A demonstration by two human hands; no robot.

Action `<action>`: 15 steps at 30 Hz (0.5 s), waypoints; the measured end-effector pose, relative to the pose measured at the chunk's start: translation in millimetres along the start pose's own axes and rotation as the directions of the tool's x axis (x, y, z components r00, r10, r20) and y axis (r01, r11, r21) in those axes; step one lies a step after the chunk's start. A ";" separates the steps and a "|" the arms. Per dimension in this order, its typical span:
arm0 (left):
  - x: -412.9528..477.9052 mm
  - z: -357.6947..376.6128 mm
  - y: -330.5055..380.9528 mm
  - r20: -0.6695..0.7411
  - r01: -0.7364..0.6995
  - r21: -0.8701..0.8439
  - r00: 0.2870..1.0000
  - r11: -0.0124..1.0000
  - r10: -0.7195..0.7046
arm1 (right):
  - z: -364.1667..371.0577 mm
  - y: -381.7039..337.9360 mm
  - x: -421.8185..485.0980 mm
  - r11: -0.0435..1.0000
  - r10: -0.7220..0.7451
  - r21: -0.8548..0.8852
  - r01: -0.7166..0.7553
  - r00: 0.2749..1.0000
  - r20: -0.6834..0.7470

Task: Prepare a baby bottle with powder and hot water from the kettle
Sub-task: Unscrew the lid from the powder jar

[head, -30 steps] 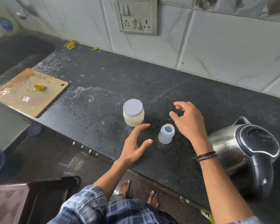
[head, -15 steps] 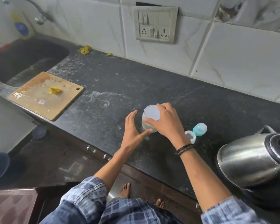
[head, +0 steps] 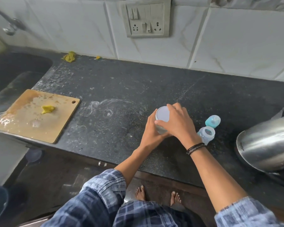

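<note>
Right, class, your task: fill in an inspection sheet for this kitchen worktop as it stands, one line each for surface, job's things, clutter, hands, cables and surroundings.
Surface: dark stone countertop, smeared with pale rings and specks.
Job's things: powder jar with lid on; open baby bottle upright beside its teal cap; steel kettle at the right edge.
Clutter: wet cutting board bearing a yellow scrap; second yellow scrap by the wall.
Hands: left hand grips the jar's body, right hand grips its lid.
Cables: nothing seen.
Surroundings: tiled wall with socket panel; sink and tap at left.
</note>
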State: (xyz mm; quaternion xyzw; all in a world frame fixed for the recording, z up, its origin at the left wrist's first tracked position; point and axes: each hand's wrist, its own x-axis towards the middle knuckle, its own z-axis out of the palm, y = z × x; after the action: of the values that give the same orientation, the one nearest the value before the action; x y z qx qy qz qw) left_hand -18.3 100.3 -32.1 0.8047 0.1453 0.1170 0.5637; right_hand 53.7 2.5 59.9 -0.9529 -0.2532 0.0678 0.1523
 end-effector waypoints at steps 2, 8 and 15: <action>2.8 1.7 -3.5 -0.019 -0.012 -0.017 1.000 1.000 0.012 | 0.6 -1.9 -2.0 1.000 -0.005 -0.024 0.005 1.000 -0.025; 7.7 3.7 -10.1 -0.073 -0.021 0.074 0.997 0.997 0.027 | 0.0 0.7 -0.4 0.999 -0.042 -0.036 0.041 0.999 -0.027; 12.1 -2.4 -10.5 -0.097 -0.033 0.239 0.994 0.970 0.057 | -1.5 4.2 2.3 0.997 -0.082 -0.015 0.082 0.997 -0.013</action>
State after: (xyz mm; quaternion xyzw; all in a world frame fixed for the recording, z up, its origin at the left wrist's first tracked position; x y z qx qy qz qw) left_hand -9.0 110.2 -40.8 0.8622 0.1688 0.1528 0.4526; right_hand 57.9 -0.3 59.8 -0.9433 -0.2915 0.0530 0.1495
